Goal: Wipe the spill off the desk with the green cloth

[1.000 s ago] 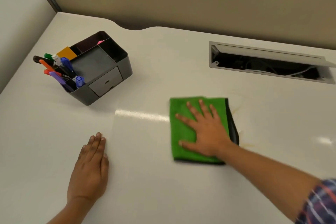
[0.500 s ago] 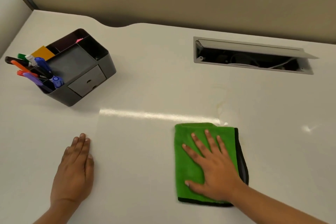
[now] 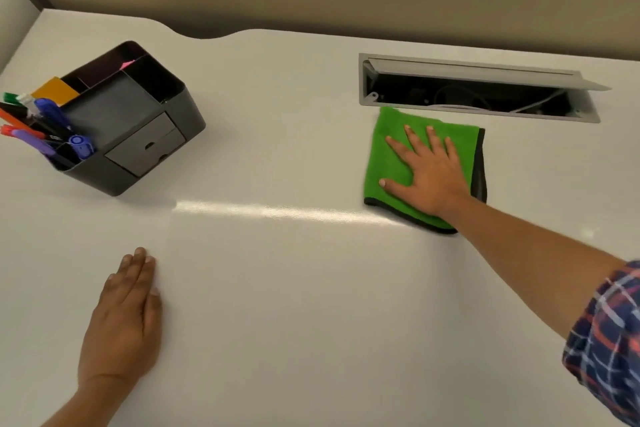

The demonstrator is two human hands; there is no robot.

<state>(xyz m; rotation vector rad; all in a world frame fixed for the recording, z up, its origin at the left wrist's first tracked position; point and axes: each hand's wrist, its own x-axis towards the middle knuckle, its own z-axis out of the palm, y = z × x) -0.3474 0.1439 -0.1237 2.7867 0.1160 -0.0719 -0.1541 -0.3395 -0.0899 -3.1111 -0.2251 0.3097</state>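
Green cloth (image 3: 391, 156) under spread right hand (image 3: 427, 173) w/ left hand (image 3: 123, 319) flat, fingers together, on worktop (image 3: 277, 288).

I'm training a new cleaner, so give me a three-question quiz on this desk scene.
1. True or false: the right hand lies flat on the green cloth.
2. The cloth's far edge lies nearest to: A) the pen holder B) the cable hatch C) the left hand
3. Fill in: the left hand rests on the bare ____.

Key: 1 true; 2 B; 3 desk.
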